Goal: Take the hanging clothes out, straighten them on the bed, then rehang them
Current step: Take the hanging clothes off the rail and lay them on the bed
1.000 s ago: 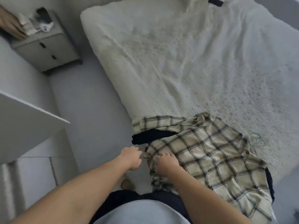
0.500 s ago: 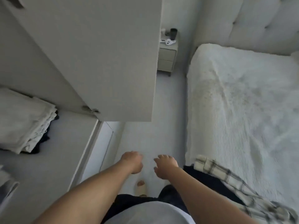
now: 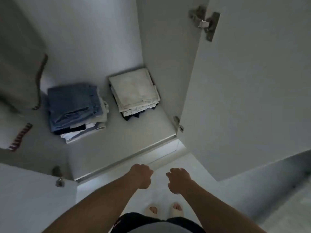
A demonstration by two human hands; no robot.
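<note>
A person stands facing an open wardrobe (image 3: 104, 39), both bare forearms held out low in front of the body. The left hand (image 3: 141, 176) is loosely curled with its knuckles up and holds nothing. The right hand (image 3: 178, 178), just beside it, has its fingers loosely bent and spread, and is likewise empty. The two hands are close but apart, above the pale floor (image 3: 168, 195) just near of the wardrobe's front edge.

On the wardrobe's bottom shelf (image 3: 143, 130) lie two stacks of folded clothes: a blue-topped stack (image 3: 74, 105) to the left and a cream-topped stack (image 3: 134, 91) to the right, against the far right corner. Hanging garments (image 3: 18, 78) show, blurred, at the left edge of the wardrobe. The right door (image 3: 252, 81) stands open, with its hinges (image 3: 206, 22) visible. The person's slippered feet (image 3: 165, 211) show at the near edge.
</note>
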